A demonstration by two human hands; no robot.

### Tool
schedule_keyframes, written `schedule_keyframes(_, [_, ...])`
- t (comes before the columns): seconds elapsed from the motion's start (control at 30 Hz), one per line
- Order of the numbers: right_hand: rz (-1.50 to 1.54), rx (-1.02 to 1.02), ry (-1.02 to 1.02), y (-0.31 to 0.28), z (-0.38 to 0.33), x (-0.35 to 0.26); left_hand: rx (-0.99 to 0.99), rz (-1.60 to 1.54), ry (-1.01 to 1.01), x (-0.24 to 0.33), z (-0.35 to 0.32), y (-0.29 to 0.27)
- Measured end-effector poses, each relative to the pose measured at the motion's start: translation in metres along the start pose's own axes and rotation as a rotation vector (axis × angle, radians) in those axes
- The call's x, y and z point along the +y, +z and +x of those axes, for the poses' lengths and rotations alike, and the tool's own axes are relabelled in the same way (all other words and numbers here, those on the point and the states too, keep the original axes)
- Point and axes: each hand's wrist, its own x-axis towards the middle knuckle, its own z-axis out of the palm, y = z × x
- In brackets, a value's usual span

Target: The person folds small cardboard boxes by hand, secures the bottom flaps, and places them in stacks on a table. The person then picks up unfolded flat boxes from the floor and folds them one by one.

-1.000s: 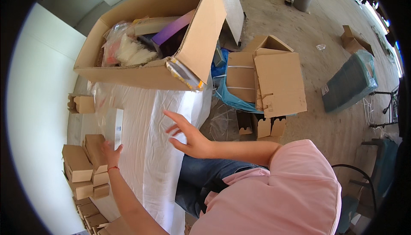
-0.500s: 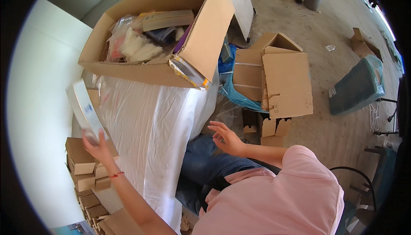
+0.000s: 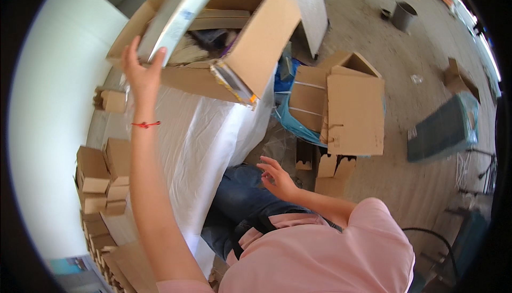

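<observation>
Grips the white box (image 3: 178,20) by its lower end in the left hand (image 3: 143,71), with thumb and fingers parted around opposite sides. Holds it tilted, upper end leaning right, over the open carton (image 3: 266,42); cannot tell whether touching it. Bends the fingers of the right hand (image 3: 280,180) loosely, slightly spread and free, near the jeans (image 3: 237,186)

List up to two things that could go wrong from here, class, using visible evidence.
1. The left hand grips the long white box near one end only, so it might tip or slip.
2. In this view the box overlaps the rim of the open carton, so it could catch there if held low.
</observation>
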Motion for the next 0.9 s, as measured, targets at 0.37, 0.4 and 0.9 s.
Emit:
schedule_keyframes(0.37, [-0.070, -0.052, -0.124, 0.007, 0.013, 0.003, 0.085, -0.074, -0.474, -0.050, -0.282, -0.118])
schedule_keyframes(0.4, [-0.065, -0.080, -0.110, 0.012, 0.018, 0.000, 0.097, -0.023, -0.534, -0.055, -0.306, -0.137])
schedule_keyframes(0.9, [0.118, -0.549, -0.462, 0.228, 0.086, -0.105, 0.442, 0.157, -0.759, -0.062, -0.444, -0.229])
